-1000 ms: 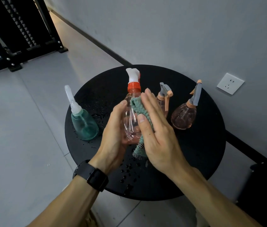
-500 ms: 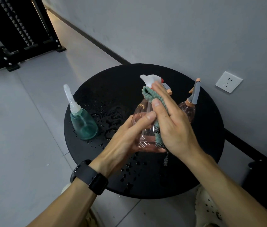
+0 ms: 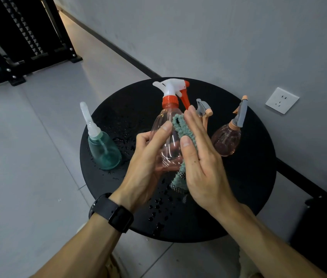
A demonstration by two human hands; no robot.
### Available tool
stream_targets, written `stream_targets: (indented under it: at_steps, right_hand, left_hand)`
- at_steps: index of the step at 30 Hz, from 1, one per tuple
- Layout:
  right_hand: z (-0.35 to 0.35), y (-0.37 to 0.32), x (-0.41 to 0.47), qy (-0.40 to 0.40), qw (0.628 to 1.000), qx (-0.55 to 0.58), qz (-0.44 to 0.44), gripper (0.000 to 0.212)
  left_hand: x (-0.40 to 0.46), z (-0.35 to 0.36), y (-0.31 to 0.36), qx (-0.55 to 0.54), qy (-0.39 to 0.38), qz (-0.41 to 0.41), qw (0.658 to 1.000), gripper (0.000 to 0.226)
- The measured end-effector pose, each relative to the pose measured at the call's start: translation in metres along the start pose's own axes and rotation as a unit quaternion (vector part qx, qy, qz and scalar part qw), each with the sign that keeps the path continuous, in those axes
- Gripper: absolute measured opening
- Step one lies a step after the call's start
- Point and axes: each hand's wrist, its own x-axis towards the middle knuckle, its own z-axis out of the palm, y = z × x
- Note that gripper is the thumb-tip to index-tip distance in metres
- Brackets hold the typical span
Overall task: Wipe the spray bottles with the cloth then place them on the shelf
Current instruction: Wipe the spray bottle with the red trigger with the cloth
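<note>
Above the round black tabletop (image 3: 249, 187), the left hand (image 3: 145, 169) grips the clear pink spray bottle (image 3: 168, 125) from the left with thumb and fingers curled round its belly, holding it upright. The right hand (image 3: 202, 163), fingers straight and together, presses the green cloth (image 3: 182, 127) flat against the bottle's right side. That hand hides most of the cloth and the body of the spray bottle (image 3: 203, 107) behind it, so only its grey-and-peach nozzle shows.
</note>
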Motion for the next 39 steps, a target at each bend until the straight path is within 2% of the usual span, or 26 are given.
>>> stream_targets:
  at_steps: [5,13,18,23,27,30,35,39]
  right_hand:
    - [-0.015,0.000,0.011,0.000,0.999,-0.029,0.020,0.049]
    - [-0.022,0.003,0.016,0.000,0.999,-0.049,0.016,0.047]
    - [-0.019,0.003,0.015,0.001,0.999,-0.032,0.014,0.049]
    - [-0.006,0.002,0.003,-0.028,0.999,-0.002,0.030,0.049]
    - [-0.003,0.003,0.001,-0.031,0.999,0.005,0.029,0.049]
    - [-0.004,0.001,0.002,-0.030,0.999,0.000,0.026,0.048]
    - [-0.018,0.001,0.013,-0.008,0.999,0.007,0.042,0.048]
    - [-0.021,0.004,0.018,-0.015,0.999,-0.008,0.048,0.048]
  left_hand:
    - [0.000,-0.001,-0.003,0.085,-0.032,-0.028,0.995,0.073]
    - [-0.002,0.001,-0.007,0.135,-0.079,-0.068,0.985,0.067]
    - [-0.002,0.002,-0.004,0.098,-0.060,-0.042,0.992,0.057]
    - [-0.001,0.002,0.000,0.037,-0.022,-0.025,0.999,0.067]
    - [0.000,0.002,0.001,0.035,-0.015,-0.007,0.999,0.068]
    - [-0.002,0.001,0.003,0.046,-0.015,-0.012,0.999,0.068]
    - [-0.007,0.004,0.000,0.102,-0.054,-0.057,0.992,0.055]
    - [-0.006,0.006,-0.004,0.100,-0.061,-0.078,0.990,0.049]
